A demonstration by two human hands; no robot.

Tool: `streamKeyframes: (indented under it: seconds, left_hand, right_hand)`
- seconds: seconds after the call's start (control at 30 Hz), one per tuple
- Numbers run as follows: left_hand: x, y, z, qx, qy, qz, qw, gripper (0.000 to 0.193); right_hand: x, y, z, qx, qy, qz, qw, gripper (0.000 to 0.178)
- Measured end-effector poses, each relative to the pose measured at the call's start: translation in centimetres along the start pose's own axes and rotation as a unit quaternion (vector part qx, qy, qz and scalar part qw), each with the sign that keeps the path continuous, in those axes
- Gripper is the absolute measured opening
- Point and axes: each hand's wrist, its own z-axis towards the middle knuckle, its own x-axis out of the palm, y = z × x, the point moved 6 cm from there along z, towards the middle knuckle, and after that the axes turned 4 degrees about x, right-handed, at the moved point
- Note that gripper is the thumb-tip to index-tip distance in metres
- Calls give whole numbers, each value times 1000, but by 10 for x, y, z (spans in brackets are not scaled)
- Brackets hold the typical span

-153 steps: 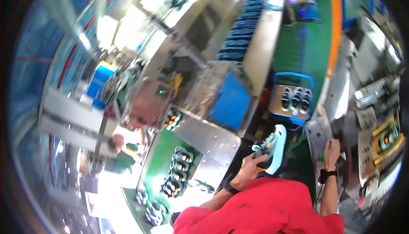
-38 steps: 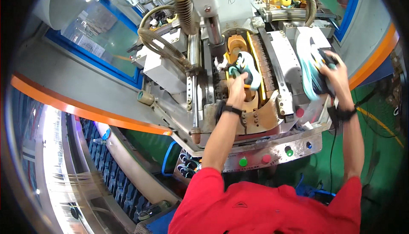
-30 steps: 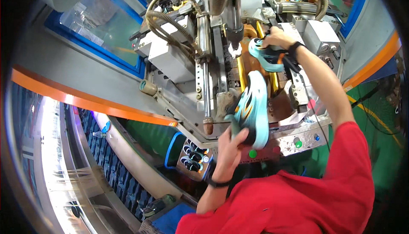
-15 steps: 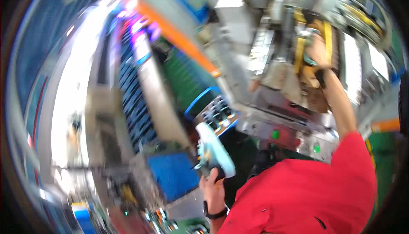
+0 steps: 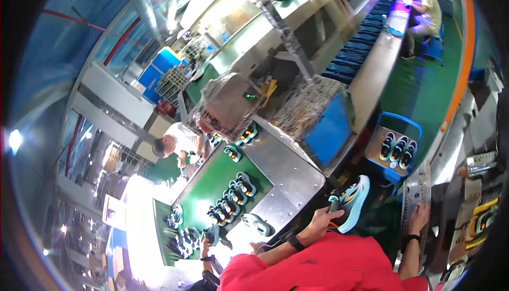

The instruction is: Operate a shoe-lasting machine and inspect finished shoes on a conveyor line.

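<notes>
My left hand (image 5: 318,223) is closed on a sneaker (image 5: 352,202), gripping it near the heel and collar. The sneaker is dark with a pale blue sole and is held up tilted, toe pointing away. At the right, my right hand (image 5: 419,217) rests at the front panel (image 5: 415,191) of a metal machine, its fingers extended against it and nothing seen in them. Beyond that hand, another shoe (image 5: 483,221) sits between yellow pads (image 5: 480,243) in the machine.
A blue cart (image 5: 395,174) holds several sneakers. Left of me, a green-topped table (image 5: 212,174) bears rows of sneakers, with a co-worker's hand (image 5: 204,246) beside it. A conveyor (image 5: 366,100) runs ahead past a seated person (image 5: 427,12). Another person (image 5: 177,141) leans at the left.
My view has swung left. My right hand has come back from the shoe in the machine to its front panel. My left hand keeps hold of the sneaker.
</notes>
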Motion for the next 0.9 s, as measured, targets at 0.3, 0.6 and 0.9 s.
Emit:
streamKeyframes:
  seconds: [0.3, 0.6, 0.9]
  left_hand:
    - [-204, -4, 33, 46, -223, -114, 967, 36]
    - [-431, -46, 130, 104, -454, -74, 882, 45]
    - [-548, -40, 212, 72, -513, 299, 801, 44]
  right_hand:
    - [-18, 38, 68, -13, -63, -24, 998, 19]
    - [-35, 404, 200, -234, -37, 151, 960, 17]
    - [86, 547, 260, -346, -81, 55, 933, 29]
